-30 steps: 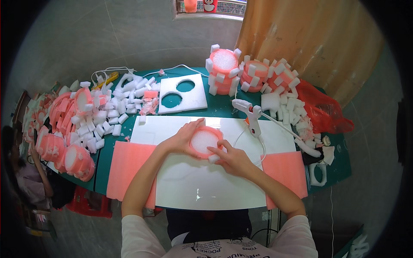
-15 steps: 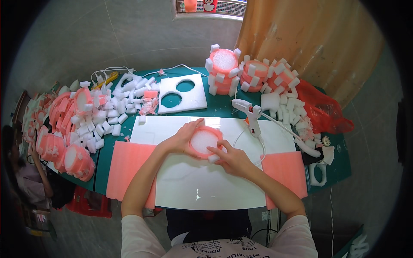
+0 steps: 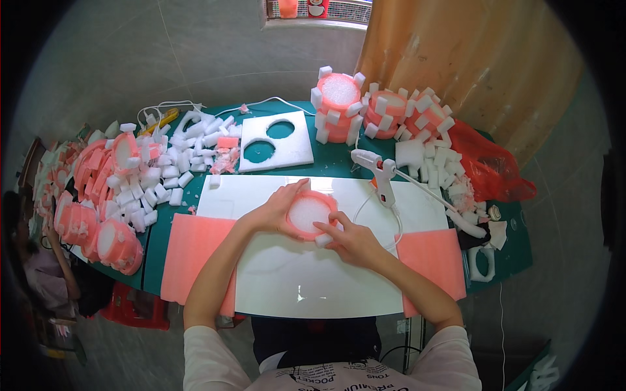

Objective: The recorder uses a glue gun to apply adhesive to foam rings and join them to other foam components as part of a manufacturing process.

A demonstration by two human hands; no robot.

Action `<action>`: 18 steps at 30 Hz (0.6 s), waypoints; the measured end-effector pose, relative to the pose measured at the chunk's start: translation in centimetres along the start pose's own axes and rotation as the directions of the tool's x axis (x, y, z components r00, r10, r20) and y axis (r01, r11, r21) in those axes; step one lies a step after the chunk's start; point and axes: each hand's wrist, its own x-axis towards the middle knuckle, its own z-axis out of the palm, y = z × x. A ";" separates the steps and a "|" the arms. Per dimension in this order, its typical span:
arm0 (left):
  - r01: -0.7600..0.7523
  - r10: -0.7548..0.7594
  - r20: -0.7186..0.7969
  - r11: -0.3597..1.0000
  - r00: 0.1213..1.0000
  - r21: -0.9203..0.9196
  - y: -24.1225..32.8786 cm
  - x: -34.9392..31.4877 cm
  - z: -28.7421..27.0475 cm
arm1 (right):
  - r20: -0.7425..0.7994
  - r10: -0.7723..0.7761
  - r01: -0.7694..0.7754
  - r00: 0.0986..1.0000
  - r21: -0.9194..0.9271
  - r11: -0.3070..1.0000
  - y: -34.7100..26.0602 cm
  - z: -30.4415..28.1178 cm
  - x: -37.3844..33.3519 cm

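A round pink foam piece (image 3: 310, 216) with a white centre lies on the glossy white board (image 3: 319, 280). My left hand (image 3: 276, 210) curves around its left side, thumb and fingers gripping the rim. At its lower right edge, my right hand (image 3: 355, 240) pinches a small white foam block (image 3: 323, 241) against the rim. Another pale block seems to sit at the top, by my left fingertips, partly hidden. To the right of my hands, a white glue gun (image 3: 383, 182) stands on the board with its cord trailing down.
Pink foam sheets (image 3: 195, 254) flank the board. White foam blocks (image 3: 166, 173) and pink rings (image 3: 117, 244) are heaped left; a white foam panel (image 3: 300, 146) with two holes lies behind. Finished-looking rings with blocks (image 3: 339, 91) are stacked at the back, beside a red bag (image 3: 489, 169).
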 end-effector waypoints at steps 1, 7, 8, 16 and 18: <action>0.002 -0.002 -0.001 1.000 1.000 -0.004 0.1 0.0 0.0 | 0.000 0.000 0.000 1.000 0.000 1.000 0.0 0.0 0.0; 0.006 -0.006 -0.003 1.000 1.000 -0.006 0.0 -0.1 0.0 | -0.004 0.002 -0.002 1.000 0.015 1.000 0.0 0.1 0.0; 0.005 -0.005 -0.003 1.000 1.000 -0.004 0.0 -0.1 0.0 | -0.005 0.003 -0.003 1.000 0.016 1.000 0.0 0.1 0.0; 0.012 -0.012 0.001 1.000 1.000 -0.008 0.1 0.0 0.0 | -0.009 0.005 -0.004 1.000 0.016 1.000 0.1 0.2 0.0; 0.011 -0.011 -0.004 1.000 1.000 -0.005 0.1 -0.1 -0.1 | -0.010 -0.001 0.001 1.000 0.006 1.000 0.0 0.1 0.0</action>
